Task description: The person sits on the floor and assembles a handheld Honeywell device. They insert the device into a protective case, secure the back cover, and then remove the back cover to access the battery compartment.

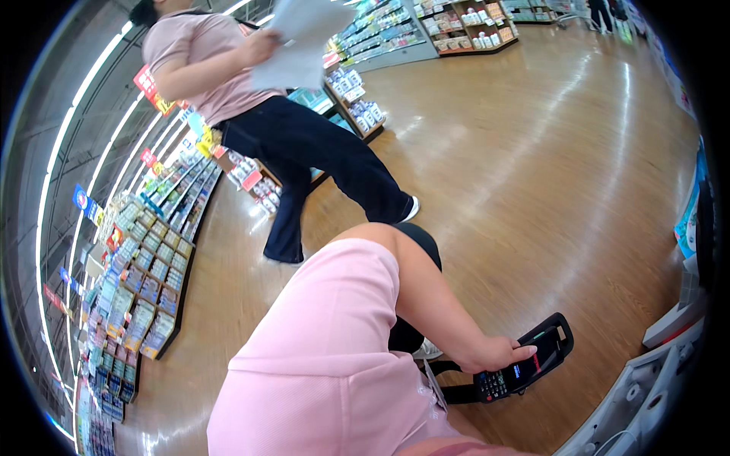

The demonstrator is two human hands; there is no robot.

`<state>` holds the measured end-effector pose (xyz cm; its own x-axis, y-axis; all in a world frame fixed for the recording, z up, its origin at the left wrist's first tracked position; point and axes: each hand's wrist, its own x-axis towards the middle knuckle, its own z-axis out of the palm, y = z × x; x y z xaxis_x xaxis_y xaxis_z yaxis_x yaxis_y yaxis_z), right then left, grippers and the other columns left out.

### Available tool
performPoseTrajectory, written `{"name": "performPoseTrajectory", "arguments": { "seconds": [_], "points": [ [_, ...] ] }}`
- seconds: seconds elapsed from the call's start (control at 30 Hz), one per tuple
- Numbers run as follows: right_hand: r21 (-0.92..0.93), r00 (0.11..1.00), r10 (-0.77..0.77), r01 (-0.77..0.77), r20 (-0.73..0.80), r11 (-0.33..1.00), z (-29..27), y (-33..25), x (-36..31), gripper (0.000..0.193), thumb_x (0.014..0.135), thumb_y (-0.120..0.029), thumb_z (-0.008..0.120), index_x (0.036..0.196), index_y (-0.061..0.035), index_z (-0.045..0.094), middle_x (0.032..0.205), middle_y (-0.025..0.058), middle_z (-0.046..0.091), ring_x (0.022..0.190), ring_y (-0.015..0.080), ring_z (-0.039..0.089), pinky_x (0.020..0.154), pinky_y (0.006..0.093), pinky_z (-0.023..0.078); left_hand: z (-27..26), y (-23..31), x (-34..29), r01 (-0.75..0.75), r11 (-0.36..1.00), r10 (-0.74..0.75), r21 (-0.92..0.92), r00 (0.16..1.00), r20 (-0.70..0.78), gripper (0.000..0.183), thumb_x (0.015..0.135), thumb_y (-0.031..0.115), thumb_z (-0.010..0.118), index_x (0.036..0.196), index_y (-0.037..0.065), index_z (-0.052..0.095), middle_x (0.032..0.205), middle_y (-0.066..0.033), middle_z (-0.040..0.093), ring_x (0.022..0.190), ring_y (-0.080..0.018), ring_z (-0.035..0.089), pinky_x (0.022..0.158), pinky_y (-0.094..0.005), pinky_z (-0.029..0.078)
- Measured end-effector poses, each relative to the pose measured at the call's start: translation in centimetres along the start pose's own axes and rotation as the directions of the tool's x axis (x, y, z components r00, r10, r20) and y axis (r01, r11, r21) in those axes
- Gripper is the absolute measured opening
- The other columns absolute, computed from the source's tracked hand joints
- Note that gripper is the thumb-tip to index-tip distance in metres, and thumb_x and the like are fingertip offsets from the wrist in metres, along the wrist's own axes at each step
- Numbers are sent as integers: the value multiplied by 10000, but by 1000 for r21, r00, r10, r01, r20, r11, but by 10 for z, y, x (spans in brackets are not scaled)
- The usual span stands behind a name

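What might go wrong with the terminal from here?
Drop: the left hand holds the terminal above the floor, with no second hand visible on it; a slip could damage it.
Stray press: the thumb lies over the screen's edge, so a small shift might trigger an unintended input.
Bump: another person holding papers is nearby; contact could jar the hand.

Pink, seamed sleeve [323, 311]; below, apparently dark trousers [423, 242].

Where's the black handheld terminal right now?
Head view, lower right: the black handheld terminal is in the left hand, left of the pale grey fixture near the picture's edge.
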<state>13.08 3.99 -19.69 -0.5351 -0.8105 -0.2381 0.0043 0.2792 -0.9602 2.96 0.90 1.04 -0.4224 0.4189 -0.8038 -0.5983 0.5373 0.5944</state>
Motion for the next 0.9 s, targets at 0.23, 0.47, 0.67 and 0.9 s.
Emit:
{"name": "performPoseTrajectory", "arguments": {
  "seconds": [0.23, 0.47, 0.67, 0.9],
  "points": [
    [302, 941, 52, 54, -334, 952, -21, 17, -4, 303, 883, -291, 559, 1028, -47, 665, 995, 84, 671, 887, 195, 625, 798, 302, 475, -4, -8, 7, -178, 982, 185, -69, 976, 113, 452, 972, 481, 415, 1066, 77, 593, 912, -13, 656, 795, -89, 617, 703, -259, 510],
    [529, 348, 399, 511, -848, 678, -98, 122, -81, 298, 893, -287, 554, 1030, -44, 660, 978, 71, 670, 868, 179, 623, 788, 290, 475, -18, 38, 36, -541, 831, 557, -133, 804, 207, 482, 998, 440, 368, 1155, 29, 564, 1070, -69, 607, 988, -161, 536, 890, -325, 430],
    [139, -160, 383, 752, -910, 645, -164, 128, -182, 293, 901, -283, 551, 1032, -42, 656, 964, 60, 669, 852, 166, 620, 779, 280, 475, -54, 71, 89, -429, 823, 559, -371, 724, 404, 684, 891, 651, 382, 1223, 67, 508, 1104, -62, 619, 991, -180, 607, 877, -360, 501],
    [8, -396, 114, 259, -911, 966, -136, -99, -183, 437, 970, -318, 448, 1283, -18, 500, 1183, 80, 571, 1123, 158, 507, 963, 301, 375, 0, 69, 114, -356, 891, 451, -283, 611, 650, 623, 943, 588, 337, 1237, 63, 496, 1116, -58, 610, 996, -161, 600, 855, -341, 501]
  ]
}}
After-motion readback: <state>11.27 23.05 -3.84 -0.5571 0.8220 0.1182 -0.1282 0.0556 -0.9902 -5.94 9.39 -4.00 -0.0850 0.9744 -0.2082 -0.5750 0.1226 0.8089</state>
